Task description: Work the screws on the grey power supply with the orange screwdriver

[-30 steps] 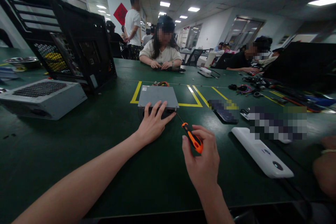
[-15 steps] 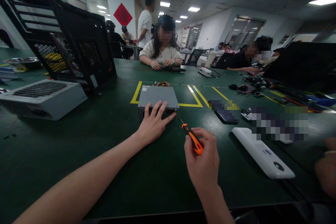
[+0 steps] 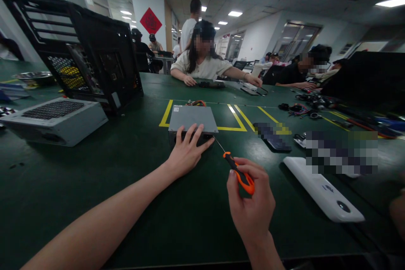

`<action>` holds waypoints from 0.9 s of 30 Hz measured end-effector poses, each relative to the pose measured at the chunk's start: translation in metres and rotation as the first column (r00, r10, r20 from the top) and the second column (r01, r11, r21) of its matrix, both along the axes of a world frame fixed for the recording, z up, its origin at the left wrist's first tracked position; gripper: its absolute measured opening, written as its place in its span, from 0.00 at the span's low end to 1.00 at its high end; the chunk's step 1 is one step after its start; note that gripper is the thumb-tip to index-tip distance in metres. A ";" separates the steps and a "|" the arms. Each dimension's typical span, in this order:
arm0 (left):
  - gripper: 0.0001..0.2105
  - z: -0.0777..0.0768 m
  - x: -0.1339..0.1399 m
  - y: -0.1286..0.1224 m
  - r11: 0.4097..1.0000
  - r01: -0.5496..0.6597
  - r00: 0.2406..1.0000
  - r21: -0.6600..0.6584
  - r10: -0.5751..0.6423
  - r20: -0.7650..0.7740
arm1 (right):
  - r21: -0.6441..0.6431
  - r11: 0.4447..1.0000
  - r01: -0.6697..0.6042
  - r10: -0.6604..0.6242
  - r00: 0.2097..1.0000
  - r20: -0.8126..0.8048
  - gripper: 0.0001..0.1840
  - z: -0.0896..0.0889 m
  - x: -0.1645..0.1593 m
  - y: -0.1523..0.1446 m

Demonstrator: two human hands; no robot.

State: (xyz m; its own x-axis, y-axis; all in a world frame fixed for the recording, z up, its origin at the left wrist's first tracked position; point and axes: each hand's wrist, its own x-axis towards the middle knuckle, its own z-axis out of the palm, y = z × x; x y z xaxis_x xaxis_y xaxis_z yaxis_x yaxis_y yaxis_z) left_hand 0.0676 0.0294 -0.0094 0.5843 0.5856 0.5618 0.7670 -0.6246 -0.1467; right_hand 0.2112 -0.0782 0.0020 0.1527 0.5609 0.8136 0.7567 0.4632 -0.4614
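Observation:
A grey computer power supply point(image 3: 193, 117) sits on the green table in front of me, its coloured wires point(image 3: 196, 103) showing behind it. Against its near edge rests my left hand point(image 3: 186, 149), fingers spread on the top and front, thumb at the right corner. My right hand point(image 3: 253, 194) is closed around the orange and black handle of a screwdriver point(image 3: 238, 171). The thin shaft points up and left to the front right corner of the power supply, close to my left thumb. Whether the tip touches a screw cannot be made out.
To the left stand another grey power supply point(image 3: 57, 120) and a black computer case point(image 3: 95, 50). A metal bowl point(image 3: 34, 77) lies beyond. On the right are a phone point(image 3: 272, 137), a white power bank-like device point(image 3: 322, 190) and cables point(image 3: 297, 109). Across the table sits a person point(image 3: 202, 61).
My right hand and the screwdriver have shifted slightly right and down in view; the shaft still points at the same corner. The person opposite has stretched an arm out toward the items on the table.

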 end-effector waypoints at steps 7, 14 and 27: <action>0.25 0.000 -0.002 0.000 1.000 0.023 1.000 -0.007 -0.023 0.001 | -0.112 0.990 -0.090 0.104 0.987 0.122 0.13 -0.003 -0.005 0.000; 0.22 -0.001 -0.003 0.001 0.999 0.032 0.999 -0.012 -0.032 0.015 | -0.155 0.981 -0.116 0.141 0.978 0.157 0.12 -0.002 -0.009 0.002; 0.08 0.002 -0.009 0.003 0.997 0.079 0.995 -0.004 -0.079 0.056 | -0.172 0.980 -0.097 0.129 0.974 0.187 0.11 0.000 -0.011 0.002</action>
